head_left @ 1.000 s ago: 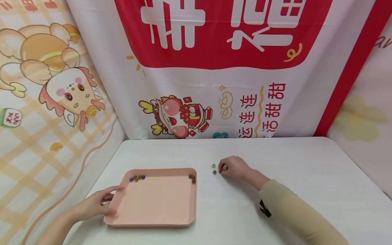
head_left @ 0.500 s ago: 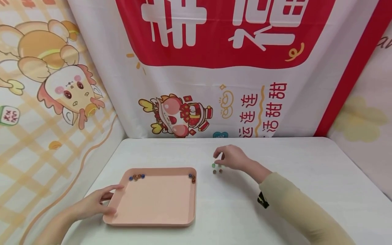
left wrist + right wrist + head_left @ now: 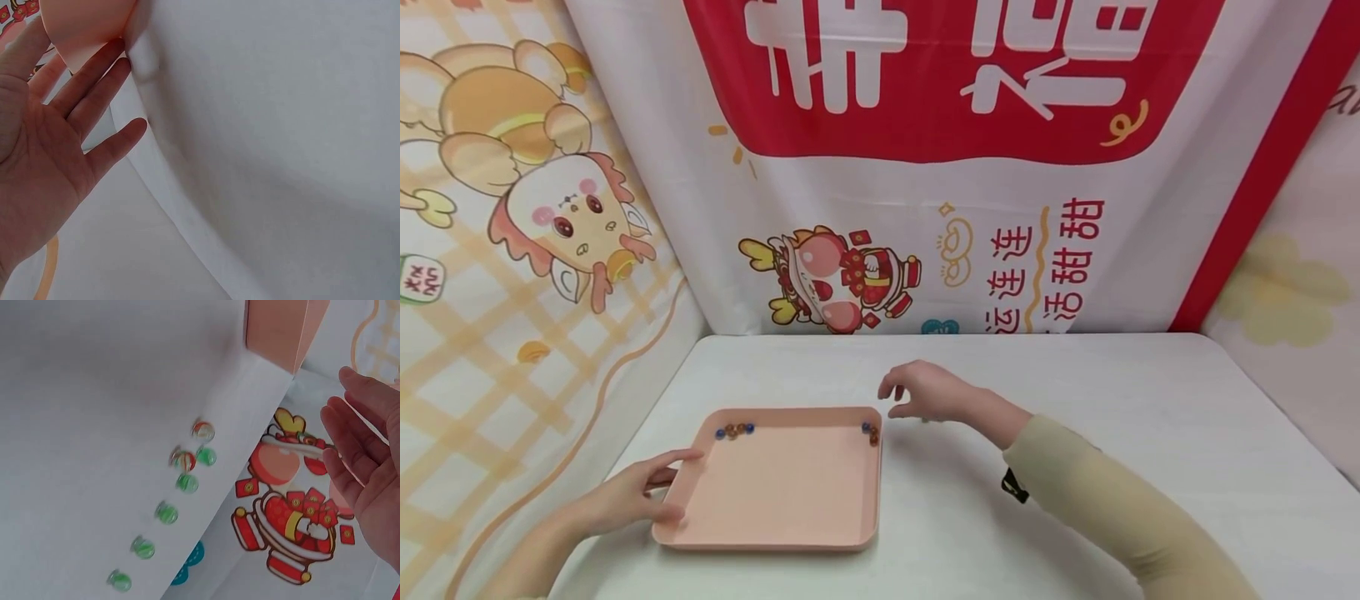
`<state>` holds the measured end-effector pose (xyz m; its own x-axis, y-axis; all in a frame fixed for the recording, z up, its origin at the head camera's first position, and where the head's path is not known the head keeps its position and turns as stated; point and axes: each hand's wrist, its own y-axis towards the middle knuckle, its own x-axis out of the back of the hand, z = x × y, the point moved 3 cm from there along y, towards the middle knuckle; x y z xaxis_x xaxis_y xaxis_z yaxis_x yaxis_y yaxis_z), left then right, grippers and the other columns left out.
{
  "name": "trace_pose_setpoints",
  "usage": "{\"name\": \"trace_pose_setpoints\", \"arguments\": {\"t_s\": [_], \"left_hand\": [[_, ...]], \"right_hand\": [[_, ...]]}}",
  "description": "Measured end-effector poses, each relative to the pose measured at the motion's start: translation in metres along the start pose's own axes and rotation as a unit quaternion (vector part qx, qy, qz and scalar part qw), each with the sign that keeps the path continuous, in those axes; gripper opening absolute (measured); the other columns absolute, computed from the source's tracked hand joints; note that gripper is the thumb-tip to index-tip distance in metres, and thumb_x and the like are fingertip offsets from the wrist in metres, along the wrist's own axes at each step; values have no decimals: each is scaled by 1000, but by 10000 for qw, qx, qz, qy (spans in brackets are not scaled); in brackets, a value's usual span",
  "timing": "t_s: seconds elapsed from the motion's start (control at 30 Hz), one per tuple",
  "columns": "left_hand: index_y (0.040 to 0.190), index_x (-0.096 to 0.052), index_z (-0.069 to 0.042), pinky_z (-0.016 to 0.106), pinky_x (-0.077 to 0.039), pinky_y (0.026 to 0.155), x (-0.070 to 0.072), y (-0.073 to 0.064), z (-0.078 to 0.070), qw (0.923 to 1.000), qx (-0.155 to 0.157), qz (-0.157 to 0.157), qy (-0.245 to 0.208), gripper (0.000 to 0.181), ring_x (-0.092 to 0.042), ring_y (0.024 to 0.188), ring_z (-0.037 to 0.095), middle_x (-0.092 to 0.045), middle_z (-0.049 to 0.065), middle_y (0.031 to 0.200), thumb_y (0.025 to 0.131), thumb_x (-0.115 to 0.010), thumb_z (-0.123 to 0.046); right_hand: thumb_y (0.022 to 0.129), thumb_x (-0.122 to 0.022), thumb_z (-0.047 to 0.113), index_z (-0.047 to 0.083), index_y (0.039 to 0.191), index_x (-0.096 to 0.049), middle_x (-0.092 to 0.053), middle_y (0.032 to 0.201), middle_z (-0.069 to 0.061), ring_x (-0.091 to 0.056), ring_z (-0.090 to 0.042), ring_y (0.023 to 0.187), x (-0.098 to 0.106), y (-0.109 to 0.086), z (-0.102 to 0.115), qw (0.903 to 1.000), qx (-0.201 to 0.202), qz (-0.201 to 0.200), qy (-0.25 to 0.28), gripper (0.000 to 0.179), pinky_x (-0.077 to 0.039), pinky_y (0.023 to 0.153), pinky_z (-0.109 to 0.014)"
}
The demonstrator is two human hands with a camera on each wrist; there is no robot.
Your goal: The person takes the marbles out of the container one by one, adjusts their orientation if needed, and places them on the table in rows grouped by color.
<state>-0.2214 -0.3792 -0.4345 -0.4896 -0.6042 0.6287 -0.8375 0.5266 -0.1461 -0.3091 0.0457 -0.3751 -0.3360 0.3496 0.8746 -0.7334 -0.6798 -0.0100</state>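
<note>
Your right hand (image 3: 928, 392) is coming leftward from over the loose marbles, its place half a second ago, and is now hanging just beside the far right corner of the pink tray (image 3: 782, 492), apart from it. Its fingers are standing loosely bent and spread, with the thumb well away from them. Your left hand (image 3: 628, 493) is staying where it was — its thumb and fingers are spreading along the tray's left side and touching it, while the little finger is sticking out clear, as the left wrist view is showing. That tray is lying flat on the white table (image 3: 1075, 383), left of your right hand. Inside it, blue and brown marbles (image 3: 741, 428) are sitting in two clusters, one in each far corner, just as earlier. Five green marbles (image 3: 167, 513) are lying on the table in a slanting row, with two red-streaked marbles (image 3: 185, 460) resting near the row's tray end — in the head view your right hand is mostly hiding them. Beyond the table's far edge, a red-and-white banner (image 3: 925, 133) is hanging.
</note>
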Motion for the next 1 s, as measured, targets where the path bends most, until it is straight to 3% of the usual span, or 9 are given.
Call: {"name": "trace_pose_setpoints", "arguments": {"t_s": [0.1,0.17,0.6,1.0], "left_hand": [[144,-35,7,25,-44,88,1,0,0,10000,-65,-12,-31,75,-57,110,4,-49,32,134,85,-75,-16],[144,-35,7,18,-41,86,1,-1,0,9999,-102,-18,-82,74,-57,110,4,-49,32,134,86,-75,-15],[144,-35,8,20,-42,86,1,-1,-2,9998,-107,-53,-173,74,-56,112,6,-46,34,136,85,-75,-15],[144,-36,5,18,-41,85,1,-1,0,9998,25,-147,-108,77,-58,111,7,-50,31,134,83,-77,-17]], "right_hand": [[84,-78,16,15,105,-74,-68,95,7,-61,-17,92,-7,7,8,9994,289,171,-91,22,-49,74,-20],[84,-78,16,14,103,-75,-67,92,7,-62,-18,91,-13,13,12,9986,425,272,-170,19,-48,74,-20],[84,-78,13,16,94,-76,-63,80,8,-56,-9,74,-46,37,26,9949,76,831,-569,11,-48,68,-19],[84,-78,17,20,80,-70,-58,70,8,-52,-10,69,-57,43,22,9925,-61,914,-815,9,-46,64,-21]]}}
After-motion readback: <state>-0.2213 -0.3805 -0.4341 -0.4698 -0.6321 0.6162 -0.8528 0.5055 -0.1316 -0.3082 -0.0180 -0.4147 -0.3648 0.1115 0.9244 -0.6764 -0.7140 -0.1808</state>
